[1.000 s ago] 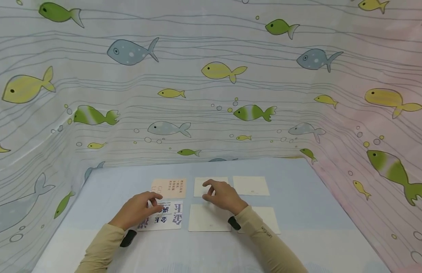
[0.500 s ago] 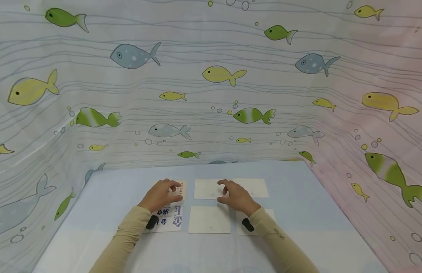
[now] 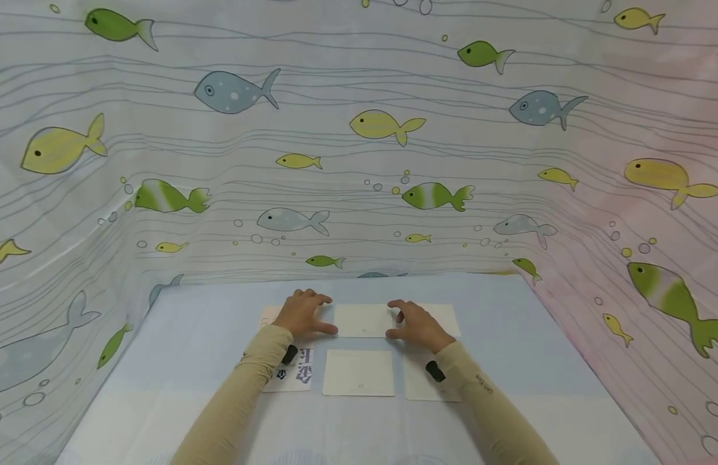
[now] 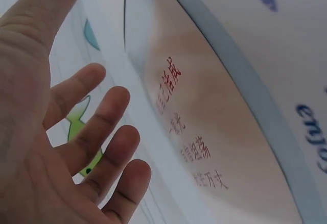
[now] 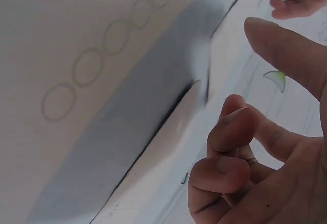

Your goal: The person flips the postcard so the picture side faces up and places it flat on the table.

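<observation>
Cards lie in two rows of three on the table. The blank top middle card point(image 3: 363, 321) sits between my two hands. My left hand point(image 3: 303, 315) hovers by its left edge, thumb and fingers spread, partly covering the pink card point(image 3: 268, 314). In the left wrist view that hand is empty, with red characters showing on the pink card. My right hand point(image 3: 418, 328) holds nothing at the right edge, fingers loosely bent, overlapping the top right blank card point(image 3: 449, 316). A card with purple characters point(image 3: 303, 369) lies below my left wrist, which hides part of it.
Two blank cards fill the rest of the front row: the middle card point(image 3: 359, 374) and the right one point(image 3: 418, 382), partly under my right forearm. A pale blue and white cloth point(image 3: 539, 361) covers the table. Fish-printed curtains point(image 3: 336, 97) enclose the back and sides.
My left hand has moved right and farther back, from the purple-lettered card past the pink one to the top middle card. My right hand has shifted right, uncovering that blank card.
</observation>
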`<state>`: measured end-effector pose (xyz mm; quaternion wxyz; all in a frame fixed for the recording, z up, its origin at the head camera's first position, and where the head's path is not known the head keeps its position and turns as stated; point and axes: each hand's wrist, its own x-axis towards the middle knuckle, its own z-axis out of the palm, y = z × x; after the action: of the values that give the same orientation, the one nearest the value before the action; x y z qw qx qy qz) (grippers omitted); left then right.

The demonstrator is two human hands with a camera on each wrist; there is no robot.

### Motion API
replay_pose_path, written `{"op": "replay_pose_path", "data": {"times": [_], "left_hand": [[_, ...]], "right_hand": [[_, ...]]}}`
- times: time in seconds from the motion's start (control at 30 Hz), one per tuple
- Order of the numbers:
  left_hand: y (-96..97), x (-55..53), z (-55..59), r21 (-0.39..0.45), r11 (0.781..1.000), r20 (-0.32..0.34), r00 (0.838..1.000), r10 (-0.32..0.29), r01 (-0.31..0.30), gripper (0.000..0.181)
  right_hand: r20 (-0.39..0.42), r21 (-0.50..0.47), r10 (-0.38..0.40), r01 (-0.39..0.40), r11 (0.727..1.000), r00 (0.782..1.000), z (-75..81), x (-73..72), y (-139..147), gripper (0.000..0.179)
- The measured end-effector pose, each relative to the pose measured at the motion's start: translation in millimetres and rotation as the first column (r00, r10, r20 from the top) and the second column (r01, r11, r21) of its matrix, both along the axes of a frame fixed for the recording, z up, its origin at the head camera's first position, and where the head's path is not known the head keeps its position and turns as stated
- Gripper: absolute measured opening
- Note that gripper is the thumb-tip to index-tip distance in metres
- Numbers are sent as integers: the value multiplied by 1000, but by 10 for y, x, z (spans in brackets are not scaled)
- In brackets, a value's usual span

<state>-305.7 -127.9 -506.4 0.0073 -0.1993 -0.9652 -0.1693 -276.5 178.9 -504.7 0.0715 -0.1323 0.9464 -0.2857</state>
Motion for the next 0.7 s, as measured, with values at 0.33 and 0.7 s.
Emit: {"op": "replay_pose_path", "data": {"times": [0.33, 0.7], "left_hand": [[106, -92, -86, -80, 996, 29, 999, 31, -29, 91], [174, -71, -42, -76, 997, 30, 999, 21, -19, 83]], "right_hand": [[66, 22, 65, -66, 998, 996, -1, -209, -7, 85], [166, 107, 78, -97, 990, 983, -2, -375, 28, 90]]}}
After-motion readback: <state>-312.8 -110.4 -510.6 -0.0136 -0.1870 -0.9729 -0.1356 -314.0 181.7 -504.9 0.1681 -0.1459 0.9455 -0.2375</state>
